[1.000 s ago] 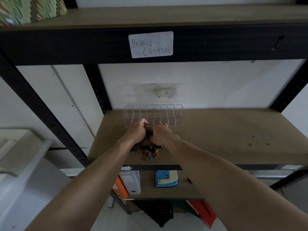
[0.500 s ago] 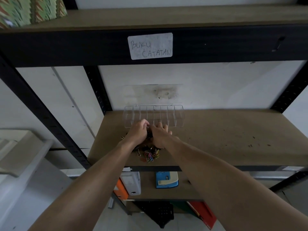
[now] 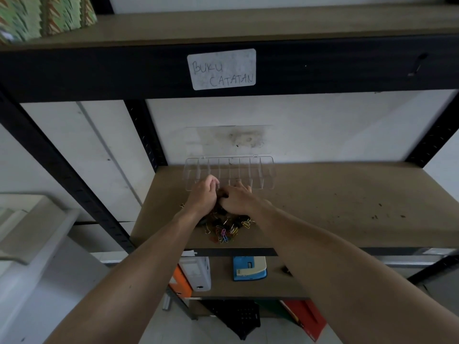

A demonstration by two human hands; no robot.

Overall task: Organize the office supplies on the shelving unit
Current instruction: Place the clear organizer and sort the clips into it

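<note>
On the brown middle shelf point(image 3: 323, 194) lies a pile of black binder clips and coloured paper clips point(image 3: 224, 230). My left hand point(image 3: 202, 197) and my right hand point(image 3: 239, 201) meet over the far end of the pile, fingers curled down into the black clips between them. What each hand holds is hidden under the knuckles. Just behind the hands stands a clear plastic divided organizer point(image 3: 229, 171), its compartments looking empty.
A label reading "BUKU CATATAN" point(image 3: 221, 69) is stuck on the black upper beam. A green patterned box point(image 3: 42, 16) sits on the top shelf. The lower shelf holds a blue hole punch point(image 3: 249, 268), a white box point(image 3: 196, 271) and an orange item point(image 3: 181, 281).
Both hands have edged slightly farther back toward the clear organizer, staying together over the clip pile. The pile's near end shows more.
</note>
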